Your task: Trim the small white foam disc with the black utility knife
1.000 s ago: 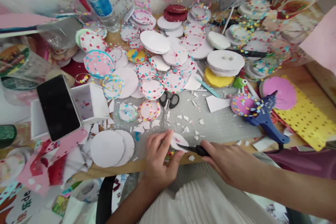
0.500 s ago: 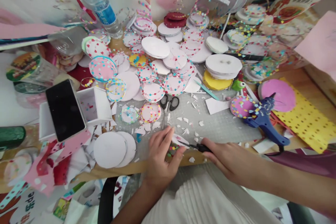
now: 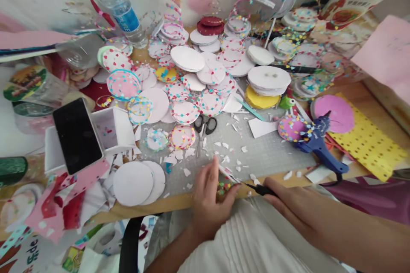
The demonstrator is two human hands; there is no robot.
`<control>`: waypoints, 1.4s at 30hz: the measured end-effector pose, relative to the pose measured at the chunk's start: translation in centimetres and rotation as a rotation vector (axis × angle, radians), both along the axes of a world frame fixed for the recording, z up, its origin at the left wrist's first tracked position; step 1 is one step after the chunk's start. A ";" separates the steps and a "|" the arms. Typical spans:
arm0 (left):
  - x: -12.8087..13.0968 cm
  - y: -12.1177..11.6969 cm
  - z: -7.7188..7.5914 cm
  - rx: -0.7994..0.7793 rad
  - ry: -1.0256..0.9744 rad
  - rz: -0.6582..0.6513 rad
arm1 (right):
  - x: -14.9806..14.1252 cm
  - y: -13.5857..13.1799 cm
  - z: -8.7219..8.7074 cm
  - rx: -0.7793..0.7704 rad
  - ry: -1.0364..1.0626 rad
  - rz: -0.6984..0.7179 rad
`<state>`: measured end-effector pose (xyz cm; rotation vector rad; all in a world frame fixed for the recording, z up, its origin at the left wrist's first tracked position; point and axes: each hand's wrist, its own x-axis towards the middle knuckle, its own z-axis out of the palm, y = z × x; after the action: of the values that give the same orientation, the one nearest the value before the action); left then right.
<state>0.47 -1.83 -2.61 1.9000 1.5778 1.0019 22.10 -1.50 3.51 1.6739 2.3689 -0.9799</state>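
At the table edge, the left hand holds a disc.

The hands partly hide the disc and knife.

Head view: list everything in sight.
Cutting mat: 1, grey, centre
Discs: many, mostly white, around mat
Paper scraps: many, white, on mat
Scissors: 1, black-handled, on mat
Glue gun: 1, blue, right
Dotted sheet: 1, yellow, far right
Box: apparently 1, white, left
Phone: 1, black, on box
Bottle: 1, clear, back left
Printed cup: 1, white, back right
Held disc: 1, white, bottom centre
Cutting tool: 1, black, bottom centre
Left hand: 1, bare, on disc
Right hand: 1, bare, on tool
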 end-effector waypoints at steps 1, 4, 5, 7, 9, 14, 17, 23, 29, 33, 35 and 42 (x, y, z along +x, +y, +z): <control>0.0 -0.1 -0.1 -0.001 -0.008 0.017 | -0.1 0.0 0.2 -0.045 0.027 0.002; 0.0 -0.4 -0.4 0.023 0.002 0.040 | -0.8 0.1 1.0 -0.118 0.036 -0.020; -0.1 -0.5 -0.5 0.035 0.010 0.042 | -1.0 0.1 1.3 -0.120 0.013 -0.027; -0.1 -0.6 -0.7 0.057 0.015 0.039 | -1.3 0.2 1.6 -0.126 -0.022 -0.029; -0.1 -0.6 -0.9 0.078 -0.002 0.036 | -1.6 0.2 1.6 -0.138 -0.037 -0.015; 0.2 -0.6 -1.2 0.085 -0.053 0.057 | -2.2 0.6 1.5 -0.146 -0.107 0.022; 0.3 -0.7 -1.3 0.069 -0.048 0.086 | -2.4 0.8 1.4 -0.173 -0.134 0.029; 0.2 -0.6 -1.0 0.044 -0.058 0.109 | -1.5 1.1 -0.4 -0.091 -0.127 0.157; 0.2 -0.3 -0.6 0.052 -0.048 0.113 | -0.3 1.9 -3.2 -0.078 -0.050 0.229; 0.1 -0.1 -0.5 0.061 -0.038 0.104 | -0.1 2.6 -3.3 -0.080 0.000 0.251; -0.2 0.1 -0.2 0.050 -0.028 0.087 | -0.3 2.9 -2.5 -0.101 0.015 0.245; -1.9 1.4 2.4 0.212 0.097 -0.067 | -1.1 2.6 1.0 -0.070 0.110 0.162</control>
<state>-1.47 -0.45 -0.24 2.1595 1.4997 1.1007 20.96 1.08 4.55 1.4132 2.4601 -1.1384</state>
